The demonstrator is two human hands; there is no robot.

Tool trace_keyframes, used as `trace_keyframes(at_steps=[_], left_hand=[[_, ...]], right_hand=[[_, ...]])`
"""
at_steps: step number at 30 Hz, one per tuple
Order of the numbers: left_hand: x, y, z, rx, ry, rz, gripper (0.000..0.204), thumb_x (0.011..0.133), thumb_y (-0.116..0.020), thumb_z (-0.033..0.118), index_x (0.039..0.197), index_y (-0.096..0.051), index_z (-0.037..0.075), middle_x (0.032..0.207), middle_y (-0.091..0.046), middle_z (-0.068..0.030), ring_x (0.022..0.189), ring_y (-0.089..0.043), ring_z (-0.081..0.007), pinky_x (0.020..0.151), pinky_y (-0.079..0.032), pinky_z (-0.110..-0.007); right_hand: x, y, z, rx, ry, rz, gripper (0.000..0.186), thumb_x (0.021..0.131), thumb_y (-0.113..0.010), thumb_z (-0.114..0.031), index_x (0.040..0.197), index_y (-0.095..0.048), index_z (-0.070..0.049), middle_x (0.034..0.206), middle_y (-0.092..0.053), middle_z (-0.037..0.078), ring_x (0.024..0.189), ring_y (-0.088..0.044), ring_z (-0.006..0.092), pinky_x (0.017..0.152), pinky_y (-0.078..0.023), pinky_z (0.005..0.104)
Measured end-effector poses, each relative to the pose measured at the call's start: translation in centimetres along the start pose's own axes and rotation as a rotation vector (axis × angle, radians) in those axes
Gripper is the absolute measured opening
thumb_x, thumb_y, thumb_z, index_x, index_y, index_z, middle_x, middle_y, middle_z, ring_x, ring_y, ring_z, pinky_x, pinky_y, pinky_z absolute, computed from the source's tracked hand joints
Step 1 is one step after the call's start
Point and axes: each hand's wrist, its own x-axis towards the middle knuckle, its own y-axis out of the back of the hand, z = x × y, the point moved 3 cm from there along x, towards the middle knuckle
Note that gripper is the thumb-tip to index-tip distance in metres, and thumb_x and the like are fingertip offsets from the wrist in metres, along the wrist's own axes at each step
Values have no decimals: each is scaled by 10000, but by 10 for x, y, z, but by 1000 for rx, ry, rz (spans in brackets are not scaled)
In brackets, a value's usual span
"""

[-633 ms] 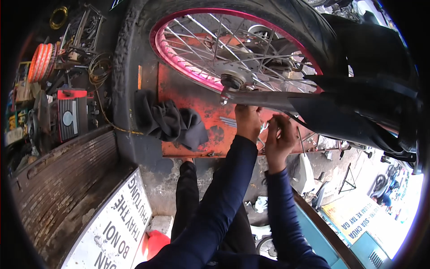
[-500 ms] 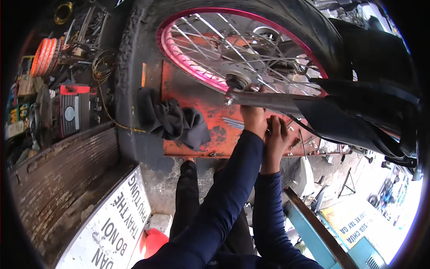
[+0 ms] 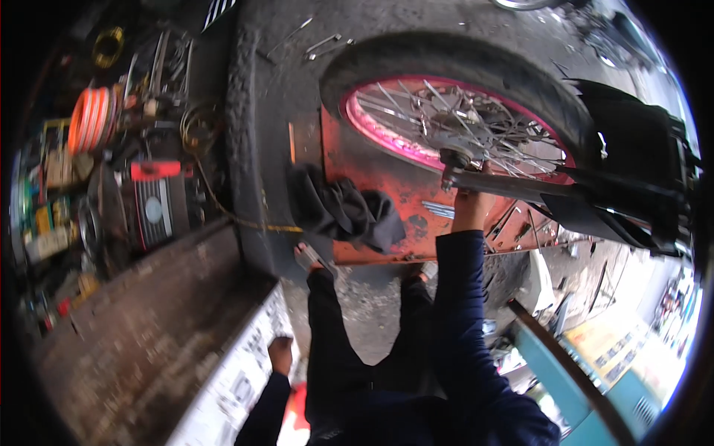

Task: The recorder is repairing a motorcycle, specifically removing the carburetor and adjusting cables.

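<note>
A motorcycle wheel with a pink rim point(image 3: 364, 134) and black tyre point(image 3: 461, 56) lies tilted in front of me. The end of a grey fork leg point(image 3: 513, 183) crosses near its hub point(image 3: 455, 156). My right hand point(image 3: 474, 206) reaches up from below and is closed round this leg; a fingertip shows beyond it, the other fingers are hidden. My left hand point(image 3: 280, 354) is low at the left, near a white sign point(image 3: 242, 383). It looks curled and slightly blurred, and what it may hold cannot be made out.
Beneath the wheel is a worn red metal plate point(image 3: 364, 254) with thin grey rods point(image 3: 439, 209) and several hand tools point(image 3: 506, 223). Dark cloth point(image 3: 349, 215) lies bunched on its left. A metal-sided box point(image 3: 149, 305) and a red-topped machine point(image 3: 155, 172) stand left; a teal cabinet point(image 3: 550, 357) stands lower right.
My left hand has left the fork and moved down to the lower left. My right hand is now on the fork leg. The view has shifted, so the wheel appears lower and farther right.
</note>
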Motion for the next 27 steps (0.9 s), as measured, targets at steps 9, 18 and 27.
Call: trace_keyframes(at_steps=[9,18,27], left_hand=[[45,201,-46,-372,281,-177,97,832,-570,-60,841,-590,34,733,-622,-26,618,-561,-91,514,-438,-236],[319,414,151,432,-342,-193,130,808,-719,116,842,-623,36,731,-642,-46,652,-596,-134,618,-493,-293],[415,570,339,267,-194,-67,216,894,-628,240,926,-531,50,783,-641,-102,646,-589,-173,526,-461,-323]], right_hand=[[-15,5,-5,8,26,20,142,897,-646,-234,956,-617,-108,823,-625,16,649,-564,92,496,-420,228],[13,75,-21,28,-113,-17,198,858,-701,-247,990,-611,-130,855,-638,-5,744,-617,135,602,-484,305],[-29,1,52,91,134,387,329,946,-544,-281,1190,-550,-59,1022,-657,84,874,-636,209,731,-534,369]])
